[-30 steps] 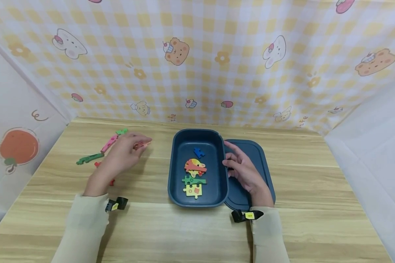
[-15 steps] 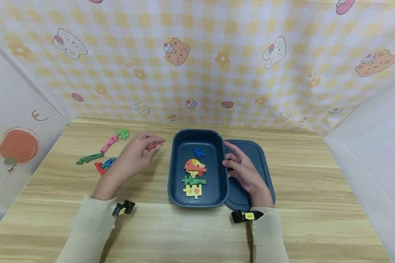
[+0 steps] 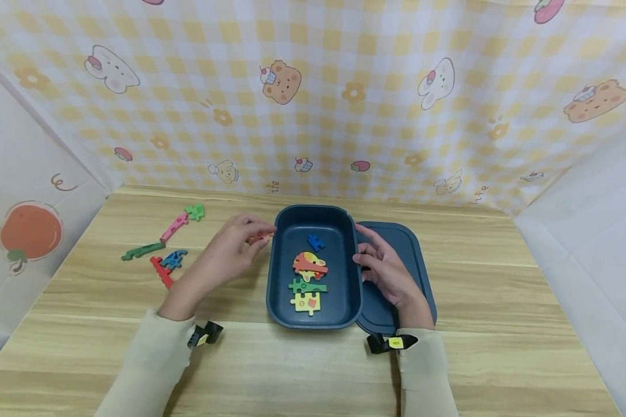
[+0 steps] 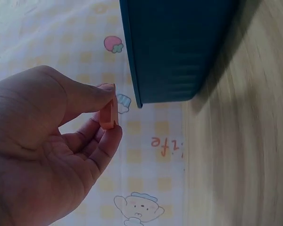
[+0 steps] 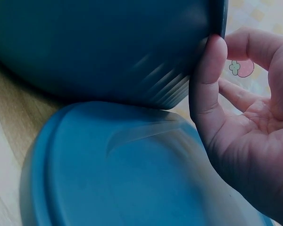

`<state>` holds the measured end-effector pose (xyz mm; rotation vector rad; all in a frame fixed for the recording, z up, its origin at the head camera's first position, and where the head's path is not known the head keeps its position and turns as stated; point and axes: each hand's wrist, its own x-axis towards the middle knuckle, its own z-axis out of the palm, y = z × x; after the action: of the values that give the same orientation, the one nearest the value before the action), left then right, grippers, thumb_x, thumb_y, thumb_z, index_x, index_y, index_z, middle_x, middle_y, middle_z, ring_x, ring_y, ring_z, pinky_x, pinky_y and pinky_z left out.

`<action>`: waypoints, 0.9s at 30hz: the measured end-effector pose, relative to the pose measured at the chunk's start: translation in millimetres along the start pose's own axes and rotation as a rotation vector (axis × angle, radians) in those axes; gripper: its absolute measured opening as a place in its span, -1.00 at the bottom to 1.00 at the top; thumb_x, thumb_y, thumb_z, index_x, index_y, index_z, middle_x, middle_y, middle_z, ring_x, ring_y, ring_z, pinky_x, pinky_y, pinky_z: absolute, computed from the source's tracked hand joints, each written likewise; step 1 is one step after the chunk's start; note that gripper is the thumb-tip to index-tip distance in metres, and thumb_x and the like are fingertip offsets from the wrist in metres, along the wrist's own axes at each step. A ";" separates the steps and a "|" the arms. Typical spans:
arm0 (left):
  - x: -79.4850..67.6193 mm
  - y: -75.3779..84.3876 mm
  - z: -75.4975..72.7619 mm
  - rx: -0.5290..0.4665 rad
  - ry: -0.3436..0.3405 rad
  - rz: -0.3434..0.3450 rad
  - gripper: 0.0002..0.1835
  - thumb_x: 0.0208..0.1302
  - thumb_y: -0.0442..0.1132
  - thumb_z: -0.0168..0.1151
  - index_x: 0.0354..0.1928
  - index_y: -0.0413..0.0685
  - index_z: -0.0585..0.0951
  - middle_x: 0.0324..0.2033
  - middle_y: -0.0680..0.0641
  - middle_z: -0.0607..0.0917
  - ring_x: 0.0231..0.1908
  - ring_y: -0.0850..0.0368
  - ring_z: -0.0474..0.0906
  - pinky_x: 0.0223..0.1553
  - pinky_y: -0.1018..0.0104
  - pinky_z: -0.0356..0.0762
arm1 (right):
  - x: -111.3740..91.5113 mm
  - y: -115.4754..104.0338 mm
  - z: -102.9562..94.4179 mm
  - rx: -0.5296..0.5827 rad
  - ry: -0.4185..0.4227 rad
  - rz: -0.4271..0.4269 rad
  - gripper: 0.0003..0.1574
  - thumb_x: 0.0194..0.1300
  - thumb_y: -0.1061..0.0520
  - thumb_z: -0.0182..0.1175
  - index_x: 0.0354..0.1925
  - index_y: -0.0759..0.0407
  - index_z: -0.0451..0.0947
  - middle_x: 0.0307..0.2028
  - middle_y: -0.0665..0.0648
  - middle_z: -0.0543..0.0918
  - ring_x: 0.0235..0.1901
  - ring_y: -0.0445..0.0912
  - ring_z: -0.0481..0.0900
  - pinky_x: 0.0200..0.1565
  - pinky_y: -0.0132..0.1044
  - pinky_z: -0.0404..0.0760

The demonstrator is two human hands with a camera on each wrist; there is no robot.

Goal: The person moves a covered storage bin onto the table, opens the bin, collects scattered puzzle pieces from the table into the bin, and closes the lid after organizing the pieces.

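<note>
My left hand (image 3: 233,250) pinches a small orange-pink puzzle piece (image 4: 107,115) between thumb and fingers, right beside the left rim of a dark blue box (image 3: 274,289). Most of that piece is hidden by the fingers in the head view. On the box's other side, my right hand (image 3: 388,269) holds the rim, thumb and fingers bent at its edge. Inside the box lie several puzzle pieces: a blue one (image 3: 315,242), a red-orange one (image 3: 313,266) across a yellow one, a green one (image 3: 313,287) and a yellow square one (image 3: 306,303).
Loose puzzle pieces lie at the table's left: light green (image 3: 195,212), pink (image 3: 174,227), dark green (image 3: 142,251), blue (image 3: 174,259) and red (image 3: 162,272). A dark blue lid (image 3: 404,243) lies under my right hand. A checked cloth (image 3: 323,127) hangs behind the table.
My left hand has moved right with the puzzle piece, up to the box's left rim, uncovering the blue and red pieces behind it. The right hand and the box stay put.
</note>
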<state>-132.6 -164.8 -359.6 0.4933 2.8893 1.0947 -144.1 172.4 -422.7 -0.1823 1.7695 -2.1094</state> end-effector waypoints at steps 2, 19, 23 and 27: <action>0.0 2.4 1.6 0.005 -0.007 -0.002 -0.67 0.51 -0.33 0.27 0.25 -0.06 0.71 0.14 -0.08 0.65 0.11 -0.03 0.53 0.13 0.04 0.69 | 0.2 0.0 0.1 0.001 -0.002 0.000 -0.12 0.55 0.33 0.09 0.68 0.06 0.03 -0.20 -0.10 0.61 -0.38 -0.29 0.61 -0.41 -0.47 0.66; -0.8 15.0 21.6 0.009 -0.031 0.112 -0.67 0.48 -0.35 0.31 0.22 -0.05 0.73 0.14 -0.08 0.65 0.13 -0.01 0.52 0.13 0.08 0.71 | 0.3 1.1 -0.6 0.005 0.002 0.005 -0.11 0.54 0.33 0.10 0.68 0.06 0.02 -0.20 -0.10 0.60 -0.38 -0.28 0.60 -0.42 -0.47 0.65; -0.8 17.4 25.4 0.009 -0.029 0.131 -0.68 0.49 -0.35 0.29 0.21 -0.07 0.73 0.15 -0.07 0.65 0.11 0.01 0.52 0.13 0.10 0.69 | 0.4 1.3 -0.5 0.002 0.005 0.005 -0.10 0.54 0.33 0.10 0.68 0.05 0.03 -0.20 -0.10 0.60 -0.37 -0.28 0.60 -0.42 -0.47 0.65; -0.8 20.5 28.5 0.006 -0.029 0.154 -0.70 0.50 -0.35 0.29 0.20 -0.08 0.74 0.14 -0.06 0.66 0.09 0.04 0.53 0.11 0.12 0.67 | 0.4 0.9 -0.4 0.004 0.004 0.004 -0.11 0.54 0.33 0.10 0.68 0.05 0.03 -0.20 -0.09 0.59 -0.36 -0.29 0.60 -0.42 -0.47 0.65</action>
<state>-122.5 -132.1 -367.9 0.7365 2.8710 1.0873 -144.4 172.5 -423.7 -0.1735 1.7662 -2.1116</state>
